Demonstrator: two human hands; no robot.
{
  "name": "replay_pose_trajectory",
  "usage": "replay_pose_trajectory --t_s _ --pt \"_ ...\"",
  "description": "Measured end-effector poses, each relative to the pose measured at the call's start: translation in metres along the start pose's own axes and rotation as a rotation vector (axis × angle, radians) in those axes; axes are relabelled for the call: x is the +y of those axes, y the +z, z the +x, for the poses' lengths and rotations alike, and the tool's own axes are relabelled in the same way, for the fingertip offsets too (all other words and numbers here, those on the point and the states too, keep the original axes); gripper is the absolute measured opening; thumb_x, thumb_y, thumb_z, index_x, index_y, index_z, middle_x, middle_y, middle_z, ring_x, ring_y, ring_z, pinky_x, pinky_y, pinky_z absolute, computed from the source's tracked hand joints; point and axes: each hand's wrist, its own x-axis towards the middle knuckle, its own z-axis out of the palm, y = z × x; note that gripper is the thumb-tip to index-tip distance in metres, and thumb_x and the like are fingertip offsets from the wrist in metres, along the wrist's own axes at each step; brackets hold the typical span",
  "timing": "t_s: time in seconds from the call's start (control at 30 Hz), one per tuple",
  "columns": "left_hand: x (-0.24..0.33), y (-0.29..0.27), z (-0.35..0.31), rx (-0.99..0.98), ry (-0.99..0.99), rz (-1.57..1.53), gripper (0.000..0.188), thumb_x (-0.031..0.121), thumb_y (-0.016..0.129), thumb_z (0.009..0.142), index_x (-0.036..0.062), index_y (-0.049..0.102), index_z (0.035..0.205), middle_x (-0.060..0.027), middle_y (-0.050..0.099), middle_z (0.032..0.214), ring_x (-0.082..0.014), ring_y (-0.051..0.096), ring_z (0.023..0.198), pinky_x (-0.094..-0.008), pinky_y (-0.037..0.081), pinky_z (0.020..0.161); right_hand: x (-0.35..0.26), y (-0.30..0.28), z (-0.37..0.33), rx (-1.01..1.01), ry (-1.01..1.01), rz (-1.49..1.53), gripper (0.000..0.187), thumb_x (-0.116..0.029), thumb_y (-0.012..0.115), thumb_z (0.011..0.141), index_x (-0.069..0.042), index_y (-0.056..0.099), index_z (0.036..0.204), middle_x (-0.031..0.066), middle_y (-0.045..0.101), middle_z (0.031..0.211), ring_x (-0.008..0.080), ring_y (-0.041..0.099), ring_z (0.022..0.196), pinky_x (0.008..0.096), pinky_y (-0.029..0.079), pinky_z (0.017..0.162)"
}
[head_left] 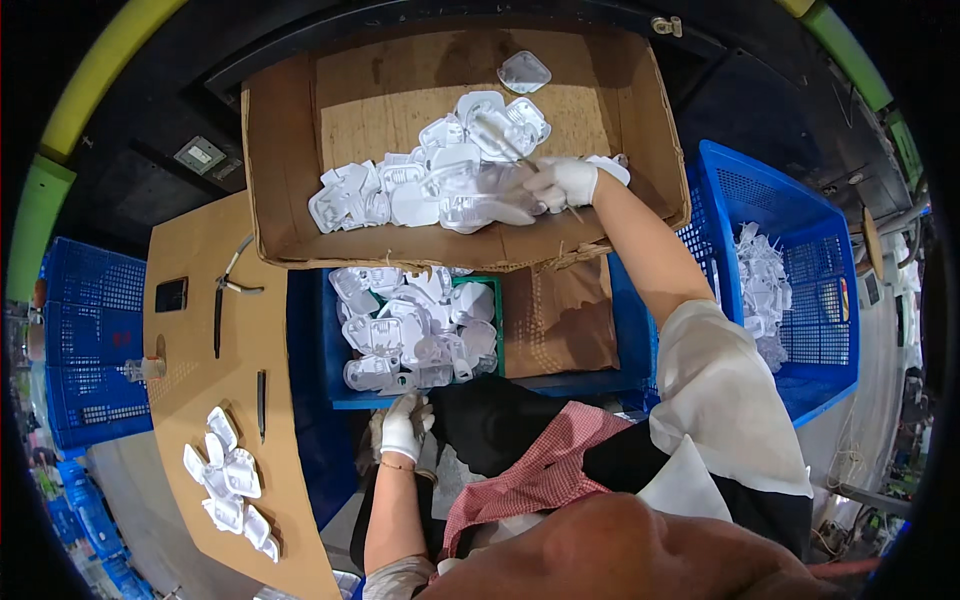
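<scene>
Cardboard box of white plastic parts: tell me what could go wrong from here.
The right hand reaches among loose, piled parts in the cardboard box; some might be knocked over its near wall and mix with the white parts in the near blue crate. The piled parts also overlap, so rubbing might scratch them.

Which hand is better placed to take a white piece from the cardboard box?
Probably the right hand: it is inside the box, at the white pieces, though its grip is blurred. The left hand is outside, by the near edge of the blue crate.
</scene>
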Motion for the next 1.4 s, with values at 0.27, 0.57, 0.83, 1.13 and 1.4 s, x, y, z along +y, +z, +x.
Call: replay_pose_trajectory --t_s 0.27,0.57,0.83,1.13,1.4 --pt "0.006 0.005 -0.003 -0.023 0.009 0.010 0.035 0.029 0.055 0.089 0.0065 0.056 0.116 -0.0070 0.060 0.102 -0.0232 0.057 0.088 -0.0361 0.047 0.073 -0.009 -0.008 0.015 0.926 0.303 -0.931 0.051 -0.036 0.065 0.076 0.004 0.063 0.108 0.0182 0.067 0.099 0.0250 0.067 0.086 0.0327 0.053 0.070" --pt "0.009 0.011 -0.005 -0.011 0.017 -0.011 0.032 0.026 0.056 0.088 0.0078 0.057 0.114 -0.0059 0.061 0.096 -0.0228 0.058 0.084 -0.0353 0.047 0.070 0.020 -0.050 0.023 0.655 0.125 -0.254 0.045 -0.039 0.071 0.072 -0.003 0.066 0.099 0.0123 0.064 0.084 0.0201 0.064 0.074 0.0324 0.052 0.062" --pt "0.012 0.010 -0.009 -0.017 0.040 -0.061 0.022 0.023 0.057 0.088 0.0088 0.058 0.105 -0.0049 0.062 0.089 -0.0204 0.059 0.077 -0.0334 0.047 0.064 -0.022 0.001 -0.036 1.585 0.290 -1.130 0.048 -0.035 0.070 0.072 -0.005 0.065 0.109 0.0188 0.062 0.114 0.0299 0.059 0.109 0.0372 0.048 0.090" --pt "0.019 0.017 -0.002 -0.102 0.045 -0.096 0.016 0.024 0.057 0.089 0.0114 0.059 0.099 -0.0017 0.061 0.087 -0.0186 0.058 0.077 -0.0325 0.046 0.068 -0.006 -0.048 -0.037 1.073 0.272 -0.658 0.041 -0.018 0.065 0.074 -0.001 0.062 0.111 0.0192 0.066 0.101 0.0288 0.066 0.091 0.0320 0.051 0.078" --pt "0.031 0.032 -0.009 -0.072 0.113 -0.079 0.018 0.025 0.059 0.088 0.0112 0.060 0.098 -0.0009 0.059 0.086 -0.0184 0.057 0.077 -0.0325 0.045 0.068 -0.036 -0.049 -0.046 1.082 -0.490 -0.627 0.043 -0.026 0.065 0.077 0.003 0.061 0.109 0.0159 0.066 0.096 0.0220 0.062 0.089 0.0326 0.047 0.079"
